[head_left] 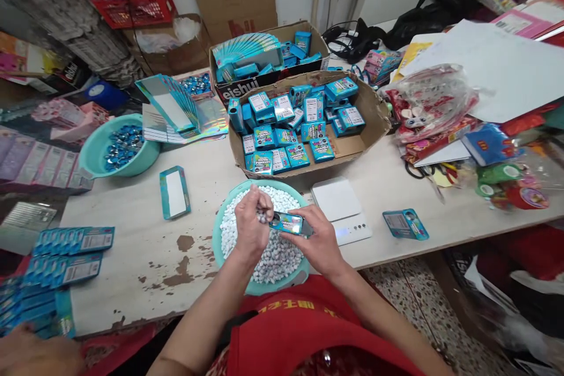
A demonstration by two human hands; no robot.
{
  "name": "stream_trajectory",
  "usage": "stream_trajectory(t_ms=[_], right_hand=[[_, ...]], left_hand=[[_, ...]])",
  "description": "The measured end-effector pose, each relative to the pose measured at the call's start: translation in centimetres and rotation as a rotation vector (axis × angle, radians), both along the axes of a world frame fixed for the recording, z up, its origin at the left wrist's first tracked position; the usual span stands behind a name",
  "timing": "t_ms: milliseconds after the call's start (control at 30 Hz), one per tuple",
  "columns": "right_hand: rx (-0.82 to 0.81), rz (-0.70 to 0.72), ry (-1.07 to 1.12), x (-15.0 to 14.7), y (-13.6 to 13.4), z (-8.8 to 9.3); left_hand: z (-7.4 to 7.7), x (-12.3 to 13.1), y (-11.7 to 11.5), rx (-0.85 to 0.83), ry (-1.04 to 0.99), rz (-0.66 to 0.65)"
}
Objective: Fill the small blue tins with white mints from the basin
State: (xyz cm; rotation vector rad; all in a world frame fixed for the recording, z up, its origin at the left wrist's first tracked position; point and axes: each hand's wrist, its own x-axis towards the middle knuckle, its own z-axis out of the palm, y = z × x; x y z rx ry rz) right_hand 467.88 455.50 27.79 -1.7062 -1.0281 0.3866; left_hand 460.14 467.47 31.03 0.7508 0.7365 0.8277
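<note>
blue box [287, 223] over white pellets [277, 264], right fingers [308, 212] clamped on it, left fingers [263, 200] curled round pellets

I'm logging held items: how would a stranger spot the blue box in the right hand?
On the table, find the turquoise bowl of white pellets, on the wearer's side of the nearer open carton. Above those pellets, the right hand holds the blue box marked CARAMELO. Unlike the similar blue boxes in the carton, it is held, with the left hand at its end.
</note>
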Motion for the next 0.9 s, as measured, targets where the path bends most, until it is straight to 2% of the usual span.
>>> stream_trajectory(t_ms=[100, 233, 400, 500, 567, 633, 700, 767, 833, 900], right_hand=[[-0.004, -0.007, 0.014, -0.5, 0.5, -0.2], [0.002, -0.029, 0.032, -0.6, 0.8, -0.4], [0.016, -0.065, 0.144, 0.0, 0.1, -0.3], [0.020, -0.168, 0.247, 1.8, -1.7, -0.8], [0.009, -0.303, 0.281, 3.8, -3.0, -2.1], [-0.014, -0.431, 0.281, 6.1, -3.9, -4.0], [-0.040, -0.509, 0.279, 8.6, -4.3, -6.4], [-0.060, -0.534, 0.303, 10.6, -4.4, -8.5], [-0.079, -0.540, 0.291, 11.6, -4.5, -9.8], [-0.081, -0.583, 0.188, 11.2, -5.1, -10.2]], left_hand=[[-0.3, 0.6, -0.8, 0.130, 0.014, 0.080], [-0.5, 1.0, -0.6, 0.152, 0.005, 0.120], [-0.3, 0.5, 0.8, 0.043, 0.034, 0.053], [-1.9, -1.3, 1.9, 0.242, 0.289, -0.035], [-3.7, -2.9, 2.4, 0.473, 0.563, -0.196], [-5.3, -4.3, 2.4, 0.661, 0.751, -0.295], [-6.3, -5.3, 2.2, 0.743, 0.815, -0.263], [-6.6, -5.9, 1.9, 0.750, 0.832, -0.213], [-6.4, -6.6, 1.6, 0.743, 0.827, -0.193], [-6.1, -7.5, 1.5, 0.730, 0.820, -0.149]])
